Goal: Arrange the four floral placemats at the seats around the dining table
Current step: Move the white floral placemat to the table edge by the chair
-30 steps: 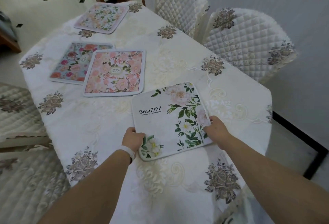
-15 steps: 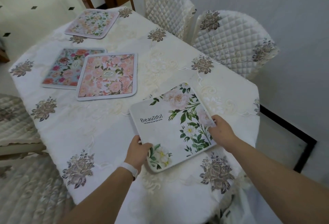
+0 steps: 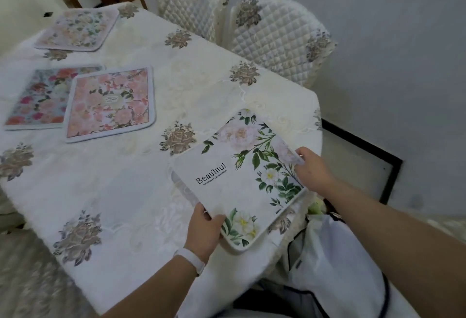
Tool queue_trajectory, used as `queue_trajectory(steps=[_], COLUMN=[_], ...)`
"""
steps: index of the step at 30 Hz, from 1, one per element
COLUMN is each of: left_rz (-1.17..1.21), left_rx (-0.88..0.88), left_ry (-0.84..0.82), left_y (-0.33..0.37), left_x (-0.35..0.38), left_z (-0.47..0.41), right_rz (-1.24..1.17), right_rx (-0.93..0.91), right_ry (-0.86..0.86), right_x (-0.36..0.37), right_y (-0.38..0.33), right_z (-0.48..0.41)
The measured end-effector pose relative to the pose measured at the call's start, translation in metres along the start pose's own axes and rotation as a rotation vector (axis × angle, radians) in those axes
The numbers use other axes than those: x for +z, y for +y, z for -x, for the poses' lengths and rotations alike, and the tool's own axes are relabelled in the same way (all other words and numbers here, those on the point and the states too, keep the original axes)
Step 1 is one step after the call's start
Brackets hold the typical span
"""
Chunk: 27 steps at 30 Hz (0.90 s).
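Note:
A white placemat (image 3: 234, 181) with green leaves, pale flowers and the word "Beautiful" is tilted and lifted over the table's near right corner. My left hand (image 3: 204, 234) grips its near edge and my right hand (image 3: 312, 168) grips its right edge. A pink floral placemat (image 3: 111, 104) lies mid-table, overlapping a blue and red floral placemat (image 3: 37, 98) to its left. A pale floral placemat (image 3: 78, 30) lies at the far end of the table.
The table carries a cream embroidered tablecloth (image 3: 113, 186). Two quilted cream chairs (image 3: 274, 40) stand along the far right side against a grey wall. Another quilted seat (image 3: 22, 274) shows at the lower left. White clothing (image 3: 327, 262) is below my right arm.
Both hands have carried the white placemat toward the table's near right corner, lifting and turning it. The view has swung to the right. The other three placemats have not moved.

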<state>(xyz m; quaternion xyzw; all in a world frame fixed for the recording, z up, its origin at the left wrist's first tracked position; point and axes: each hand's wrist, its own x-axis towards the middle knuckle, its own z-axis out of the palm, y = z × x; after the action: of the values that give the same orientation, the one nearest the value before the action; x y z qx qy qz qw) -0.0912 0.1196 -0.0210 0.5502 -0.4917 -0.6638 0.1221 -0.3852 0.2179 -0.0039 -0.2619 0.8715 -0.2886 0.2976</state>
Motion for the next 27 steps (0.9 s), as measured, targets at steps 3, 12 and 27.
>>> queue_trajectory(steps=[3,12,27], left_rz=[0.012,-0.106,-0.385], left_rx=[0.002,-0.047,-0.063], left_ry=[-0.04,-0.037,0.079], left_y=[-0.015,-0.04,-0.039], left_x=[0.02,0.04,0.0], left_z=[0.005,0.017,0.008], right_rz=[0.069,0.031,-0.062], right_rx=[-0.026,-0.022,0.072], right_ry=[0.005,0.065,0.12], right_x=[-0.011,-0.01,-0.005], right_y=[0.013,0.043,0.065], right_z=[-0.001,-0.006,0.012])
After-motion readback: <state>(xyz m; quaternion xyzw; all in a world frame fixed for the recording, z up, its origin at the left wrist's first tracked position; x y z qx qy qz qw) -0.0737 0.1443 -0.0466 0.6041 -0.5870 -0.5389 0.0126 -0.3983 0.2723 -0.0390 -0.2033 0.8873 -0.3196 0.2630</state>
